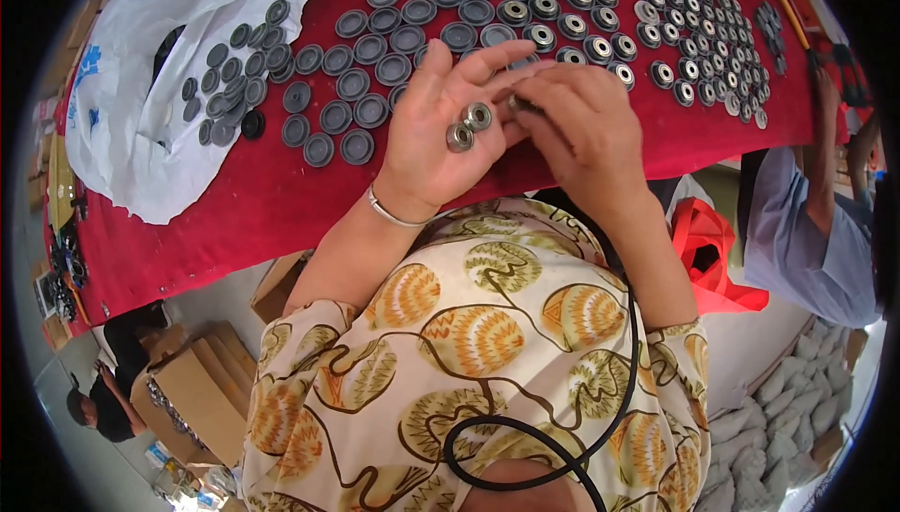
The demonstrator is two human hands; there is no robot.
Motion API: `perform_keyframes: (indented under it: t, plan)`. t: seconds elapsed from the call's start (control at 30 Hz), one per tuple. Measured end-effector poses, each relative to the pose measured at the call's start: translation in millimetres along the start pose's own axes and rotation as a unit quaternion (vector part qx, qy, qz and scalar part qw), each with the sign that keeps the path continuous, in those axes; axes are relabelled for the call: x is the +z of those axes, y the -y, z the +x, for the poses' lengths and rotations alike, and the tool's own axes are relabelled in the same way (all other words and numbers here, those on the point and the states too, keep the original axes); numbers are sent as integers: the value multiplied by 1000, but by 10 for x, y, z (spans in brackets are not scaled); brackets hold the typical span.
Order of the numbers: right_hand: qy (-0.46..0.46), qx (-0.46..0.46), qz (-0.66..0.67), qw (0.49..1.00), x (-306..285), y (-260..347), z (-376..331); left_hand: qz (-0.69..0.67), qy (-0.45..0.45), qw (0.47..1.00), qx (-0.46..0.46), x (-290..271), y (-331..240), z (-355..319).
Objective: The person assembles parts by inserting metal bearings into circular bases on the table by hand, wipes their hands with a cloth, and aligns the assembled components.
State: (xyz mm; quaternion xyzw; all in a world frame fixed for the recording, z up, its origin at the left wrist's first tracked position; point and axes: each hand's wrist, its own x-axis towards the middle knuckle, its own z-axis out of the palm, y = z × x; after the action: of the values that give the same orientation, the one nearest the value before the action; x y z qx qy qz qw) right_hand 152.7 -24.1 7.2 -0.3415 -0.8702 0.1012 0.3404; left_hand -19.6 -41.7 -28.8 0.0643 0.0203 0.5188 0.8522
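Head view: left hand (441,128) lies open cradling two bearings (469,126); right hand (577,123) pinches a mostly hidden part.

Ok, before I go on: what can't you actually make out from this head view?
- What the right hand pinches: its own fingers cover the piece.
- Whether the two metal rings on the left hand palm are joined or separate: too small.
- Far rows of small rings on the red table: fisheye rim bends and shrinks them.
- Discs under the white plastic bag: partly covered.
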Motion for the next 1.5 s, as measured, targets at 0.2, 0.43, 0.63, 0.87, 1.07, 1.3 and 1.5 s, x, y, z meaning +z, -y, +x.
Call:
perform_keyframes:
  t: [0.2,0.43,0.63,0.87,1.07,1.3,1.5]
  plan:
    - [2,28,-45,999,1,-73,-57,94,-143,965,201,76,-109,-24]
    - [58,5,-112,992,106,-63,-110,56,-104,969,215,20,-143,-40]
    - [29,3,-106,994,121,-60,-202,59,-100,971,210,31,-125,-33]
    - [67,1,-110,992,60,38,-290,82,-127,966,211,82,-124,-15]
    - [118,-3,-180,977,83,169,-384,49,-122,963,234,2,-118,-6]
    - [121,2,-189,974,69,175,-384,27,-88,980,175,-45,-86,81]
    - [91,-12,-200,976,156,141,-479,23,-12,987,159,-221,-221,23]
